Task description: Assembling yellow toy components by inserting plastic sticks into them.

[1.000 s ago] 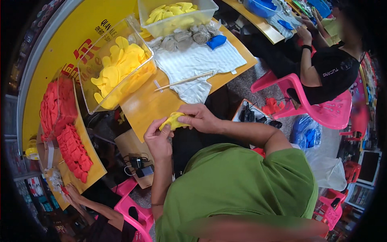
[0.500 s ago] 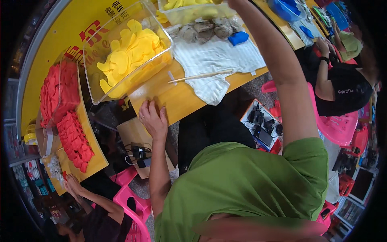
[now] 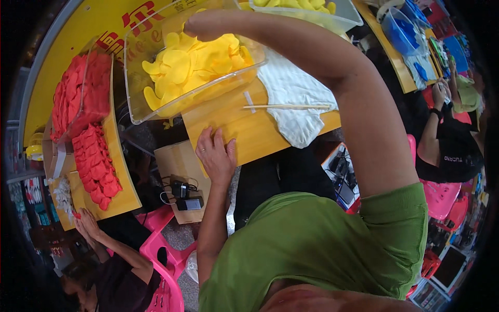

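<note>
My left hand (image 3: 215, 156) rests palm down at the near edge of the wooden table (image 3: 228, 135), its fingers apart and nothing in them. My right arm reaches across the table, with my right hand (image 3: 205, 25) over the clear plastic bin (image 3: 132, 96) at the upper left. Its fingers are mostly hidden at the far side of the yellow cloth-like pieces (image 3: 192, 65) heaped in that bin, so I cannot see any hold. Beside the bin lies a white cloth (image 3: 293, 86), partly under my forearm in view, with a thin wooden stick (image 3: 286, 106) across it.
A second clear bin (image 3: 332, 20) with yellow pieces stands farther back. To the left, red pieces fill a clear bin (image 3: 83, 109) and lie in rows on another table. A co-worker's hands (image 3: 88, 226) are at that table's end. An open cardboard box (image 3: 182, 156) sits below.
My right hand has swung left, from the farther bin to the near bin of yellow pieces. My left hand stays on the table edge. The view has shifted somewhat.
</note>
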### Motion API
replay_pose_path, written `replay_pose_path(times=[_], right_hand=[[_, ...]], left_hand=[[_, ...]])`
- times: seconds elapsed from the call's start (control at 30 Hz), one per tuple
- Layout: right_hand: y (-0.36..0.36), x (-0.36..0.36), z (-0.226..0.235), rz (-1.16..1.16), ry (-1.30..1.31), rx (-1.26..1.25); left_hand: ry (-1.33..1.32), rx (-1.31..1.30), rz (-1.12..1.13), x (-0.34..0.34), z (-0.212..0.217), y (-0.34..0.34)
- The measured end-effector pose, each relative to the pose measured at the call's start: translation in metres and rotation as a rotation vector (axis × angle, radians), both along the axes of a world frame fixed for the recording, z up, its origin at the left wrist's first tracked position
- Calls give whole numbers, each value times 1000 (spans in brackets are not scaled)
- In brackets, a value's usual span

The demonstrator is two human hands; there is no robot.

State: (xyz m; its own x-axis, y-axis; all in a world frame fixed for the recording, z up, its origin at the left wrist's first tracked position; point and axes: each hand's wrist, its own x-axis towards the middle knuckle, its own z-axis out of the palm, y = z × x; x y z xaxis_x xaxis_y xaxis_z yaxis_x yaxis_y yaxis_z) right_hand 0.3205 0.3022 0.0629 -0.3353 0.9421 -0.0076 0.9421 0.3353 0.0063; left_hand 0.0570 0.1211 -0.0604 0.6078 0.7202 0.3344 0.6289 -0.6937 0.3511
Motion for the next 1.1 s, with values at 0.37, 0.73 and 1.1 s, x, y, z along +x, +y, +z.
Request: replay_pose_path(times=[0.37, 0.73, 1.1], right_hand=[[27, -47, -46, 401, -443, 142], [28, -35, -57, 435, -359, 343], [-37, -22, 42, -142, 1104, -139]], left_hand=[[-39, -71, 4, 0, 0, 0], [-27, -41, 14, 1, 3, 0], [-75, -25, -15, -2, 4, -2]])
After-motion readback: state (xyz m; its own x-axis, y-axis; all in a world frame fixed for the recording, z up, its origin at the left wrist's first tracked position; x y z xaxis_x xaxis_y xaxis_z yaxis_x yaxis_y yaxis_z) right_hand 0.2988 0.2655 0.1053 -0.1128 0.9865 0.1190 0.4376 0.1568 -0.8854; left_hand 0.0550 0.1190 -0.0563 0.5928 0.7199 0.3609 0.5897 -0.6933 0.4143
